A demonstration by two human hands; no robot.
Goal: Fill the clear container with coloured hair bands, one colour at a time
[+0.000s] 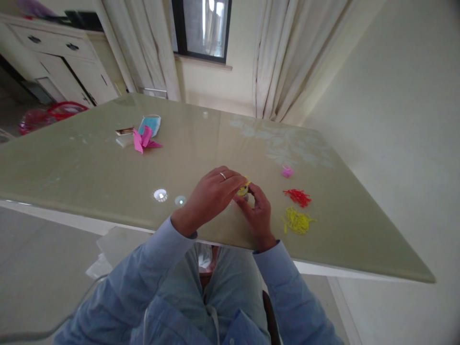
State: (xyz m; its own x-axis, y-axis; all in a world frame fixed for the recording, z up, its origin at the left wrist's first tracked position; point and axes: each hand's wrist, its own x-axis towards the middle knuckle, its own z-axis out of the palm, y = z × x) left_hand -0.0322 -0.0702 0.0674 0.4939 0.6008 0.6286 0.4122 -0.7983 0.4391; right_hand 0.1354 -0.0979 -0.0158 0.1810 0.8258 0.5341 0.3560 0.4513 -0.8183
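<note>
Apparently small and see-through, the container [243, 190] is in front of the person, at the near part of the table [223, 139], between the two hands. Its wall is clear and shiny, yellow colour is seen inside it, and a thin yellow piece [247, 180] sticks up at its top. The fingers cover much of it, so I cannot tell its full shape, nor if it carries a label; its surface is too small for reading.

The right hand [259, 209] grasps the container from the side, with thumb and fingers around it. The left hand [215, 189], which wears a ring [223, 176], is bent over the top with its fingertips at the opening; whether they pinch the yellow piece, I cannot tell.

To the right of the hands, three small heaps lie in a row: yellow strips [298, 221] nearest to the person, red strips [297, 197] just beyond them, and a pink bundle [287, 171] farther away. Well apart, on the left part of the table, a pink folded paper [143, 139] lies beside a blue mask [151, 125]. Behind the table there are pale curtains [143, 43] and a dark-framed window [206, 28]
</note>
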